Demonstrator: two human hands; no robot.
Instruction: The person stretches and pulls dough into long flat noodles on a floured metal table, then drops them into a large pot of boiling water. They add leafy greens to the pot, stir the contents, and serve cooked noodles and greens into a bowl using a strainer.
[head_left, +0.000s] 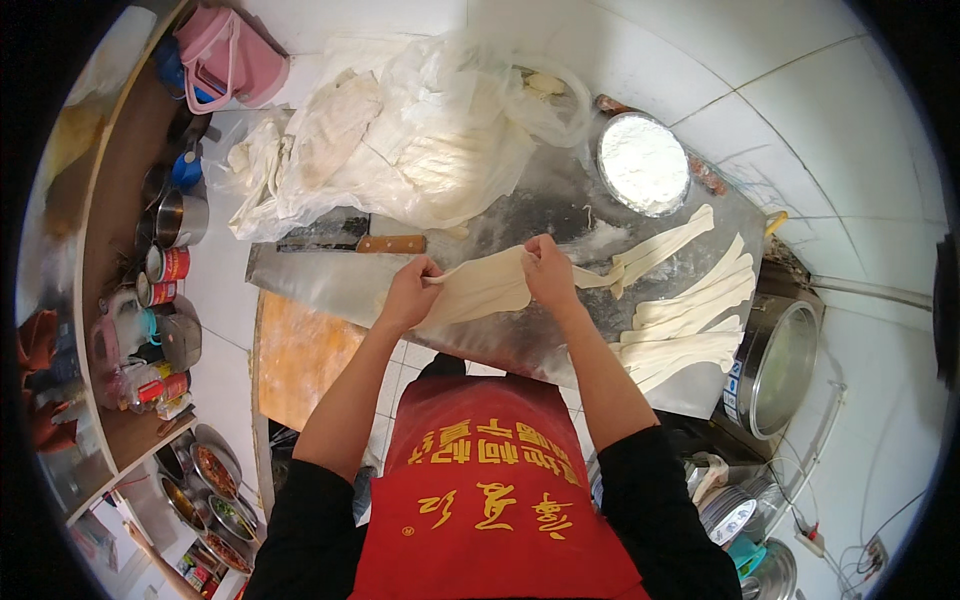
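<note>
A flat, wide strip of dough (480, 289) spans the space between my hands over the metal worktop (559, 217). My left hand (411, 291) pinches its left end, thumb uppermost. My right hand (550, 271) grips it further right, and a narrower length runs on from there to a dough piece (664, 251) on the worktop. Several stretched dough strips (690, 300) lie side by side at the right edge. Beyond my left hand rests a cleaver with a wooden handle (391, 244). Large dough masses (442, 161) lie under clear plastic at the back.
A bowl of white flour (643, 163) stands at the back right. A large metal pot (784, 371) is beside the worktop's right end. Shelves with pots and cans (169, 264) line the left. A wooden board (300, 360) adjoins the worktop. Another person's arm (161, 562) shows at lower left.
</note>
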